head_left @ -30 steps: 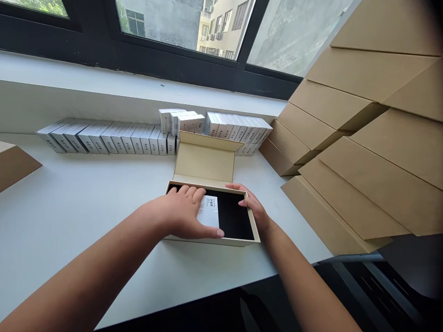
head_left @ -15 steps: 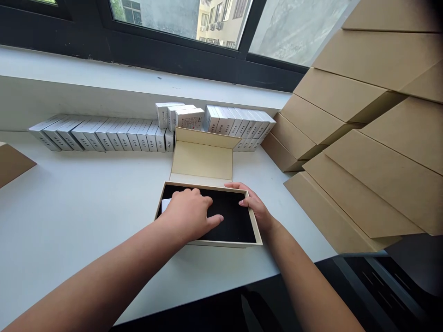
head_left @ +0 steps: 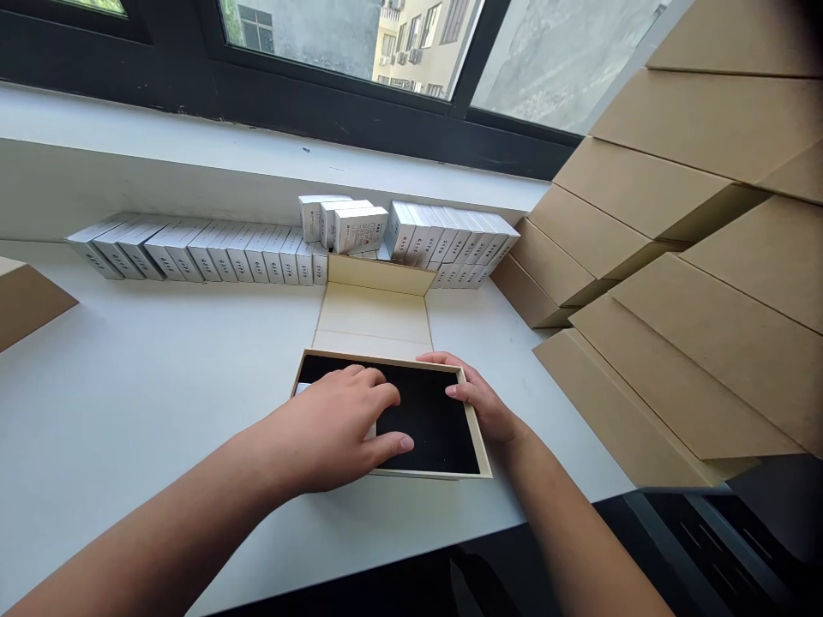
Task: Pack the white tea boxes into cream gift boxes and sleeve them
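Note:
A beige cardboard box point(head_left: 481, 446) stands in front of me with its hinged lid point(head_left: 375, 321) folded back. Black lining point(head_left: 434, 428) fills its inside. At the left of the lining lies a white object point(head_left: 301, 389), mostly covered by my left hand point(head_left: 344, 420). This hand rests over it palm down, fingers slightly bent and thumb spread to the right; I cannot see its palm. My right hand point(head_left: 485, 407) grips the box's right wall, thumb over the inner edge and fingers behind the far corner.
Small white printed cartons point(head_left: 222, 253) form a row along the wall, with more cartons point(head_left: 360, 230) on top. Large brown boxes point(head_left: 681, 343) are piled at the right. Another brown box point(head_left: 32, 300) sits at the left edge of the white table point(head_left: 160, 368).
My left hand has shifted slightly down and left over the white object. The right hand keeps its grip on the box wall. The view has tilted a little.

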Demonstrator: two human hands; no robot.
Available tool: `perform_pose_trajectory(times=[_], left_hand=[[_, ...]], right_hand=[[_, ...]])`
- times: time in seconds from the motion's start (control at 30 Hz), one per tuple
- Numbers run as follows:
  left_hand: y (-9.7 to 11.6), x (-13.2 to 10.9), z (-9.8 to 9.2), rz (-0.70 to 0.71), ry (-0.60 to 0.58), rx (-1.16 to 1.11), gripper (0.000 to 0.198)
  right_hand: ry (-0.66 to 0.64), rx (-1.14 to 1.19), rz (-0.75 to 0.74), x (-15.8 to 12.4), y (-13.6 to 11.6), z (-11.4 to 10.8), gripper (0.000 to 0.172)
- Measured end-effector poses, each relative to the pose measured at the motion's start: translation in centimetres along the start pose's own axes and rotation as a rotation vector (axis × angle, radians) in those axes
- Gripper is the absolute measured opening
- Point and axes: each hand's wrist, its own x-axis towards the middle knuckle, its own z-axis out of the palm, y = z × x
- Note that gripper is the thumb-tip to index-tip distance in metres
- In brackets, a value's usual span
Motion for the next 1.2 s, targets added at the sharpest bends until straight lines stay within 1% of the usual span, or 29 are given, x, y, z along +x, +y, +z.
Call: perform_pose_trajectory(times=[0.1, 0.13, 0.17, 0.2, 0.23, 0.27, 0.3, 0.33, 0.37, 0.4, 0.43, 0.47, 0.5, 0.53, 0.57, 0.63, 0.7, 0.77, 0.83, 0.93, 1.03, 1.1, 1.2], left_hand=[[-1.0, -1.1, -2.4, 0.094, 0.159, -0.148, 0.032], [-1.8, -1.3, -3.4, 0.104, 0.244, -0.173, 0.029], [-2.9, -1.3, -4.3, 0.100, 0.354, -0.180, 0.027], [-4.3, -1.3, -5.1, 0.075, 0.487, -0.173, 0.026], [-5.9, -1.3, -5.8, 0.017, 0.637, -0.160, 0.025], [-7.8, -1.3, -6.2, -0.051, 0.827, -0.159, 0.025], [-9.8, -1.2, -6.4, -0.137, 0.978, -0.168, 0.027], [-11.9, -1.2, -6.4, -0.229, 1.084, -0.181, 0.033], [-13.9, -1.2, -6.1, -0.313, 1.136, -0.179, 0.041], [-15.8, -1.1, -5.8, -0.404, 1.164, -0.158, 0.048], [-17.4, -1.0, -5.3, -0.507, 1.238, -0.131, 0.053], [-18.7, -0.8, -4.7, -0.572, 1.296, -0.102, 0.056], [-19.8, -0.5, -4.2, -0.587, 1.329, -0.056, 0.056], [-20.5, -0.1, -3.6, -0.573, 1.352, -0.006, 0.053], [-20.9, 0.4, -3.2, -0.533, 1.350, 0.048, 0.050], [-21.2, 1.3, -2.4, -0.429, 1.314, 0.145, 0.045], [-21.1, 2.2, -1.9, -0.347, 1.274, 0.196, 0.046], [-20.9, 3.1, -1.7, -0.295, 1.269, 0.195, 0.051], [-20.7, 4.1, -2.1, -0.255, 1.294, 0.171, 0.055], [-20.0, 6.1, -3.8, -0.213, 1.326, 0.109, 0.054], [-19.1, 8.8, -6.4, -0.225, 1.291, 0.005, 0.052], [-18.6, 10.8, -8.1, -0.263, 1.213, -0.062, 0.061], [-18.4, 13.3, -9.8, -0.308, 1.013, -0.172, 0.079]], right_hand=[[0.006, -0.011, 0.008, -0.1, 0.0, -0.2, 0.043], [0.019, -0.016, 0.009, -0.2, 0.0, -0.2, 0.043], [0.036, -0.023, 0.005, -0.2, 0.0, -0.3, 0.043], [0.056, -0.033, -0.003, -0.2, 0.0, -0.3, 0.043], [0.074, -0.044, -0.013, -0.2, 0.0, -0.3, 0.043], [0.087, -0.051, -0.023, -0.2, 0.0, -0.2, 0.042], [0.095, -0.055, -0.029, -0.2, 0.0, -0.2, 0.041], [0.102, -0.053, -0.031, -0.2, 0.0, -0.2, 0.041], [0.109, -0.046, -0.030, -0.1, 0.0, -0.2, 0.040], [0.115, -0.034, -0.030, -0.1, 0.0, -0.2, 0.039], [0.119, -0.020, -0.031, 0.0, 0.0, -0.2, 0.038], [0.125, -0.004, -0.035, 0.1, 0.1, -0.2, 0.038], [0.133, 0.009, -0.042, 0.1, 0.1, -0.2, 0.037], [0.142, 0.020, -0.050, 0.2, 0.1, -0.2, 0.036], [0.154, 0.028, -0.058, 0.3, 0.2, -0.3, 0.036], [0.185, 0.034, -0.076, 0.4, 0.3, -0.3, 0.036], [0.202, 0.032, -0.086, 0.5, 0.3, -0.2, 0.036], [0.204, 0.031, -0.087, 0.6, 0.3, -0.3, 0.036], [0.208, 0.029, -0.086, 0.7, 0.3, -0.4, 0.034], [0.243, 0.016, -0.084, 0.9, 0.4, -0.6, 0.032], [0.278, -0.005, -0.087, 1.1, 0.8, -1.1, 0.031], [0.290, -0.026, -0.101, 1.2, 1.2, -1.5, 0.030], [0.307, -0.036, -0.114, 1.3, 1.7, -2.0, 0.029]])
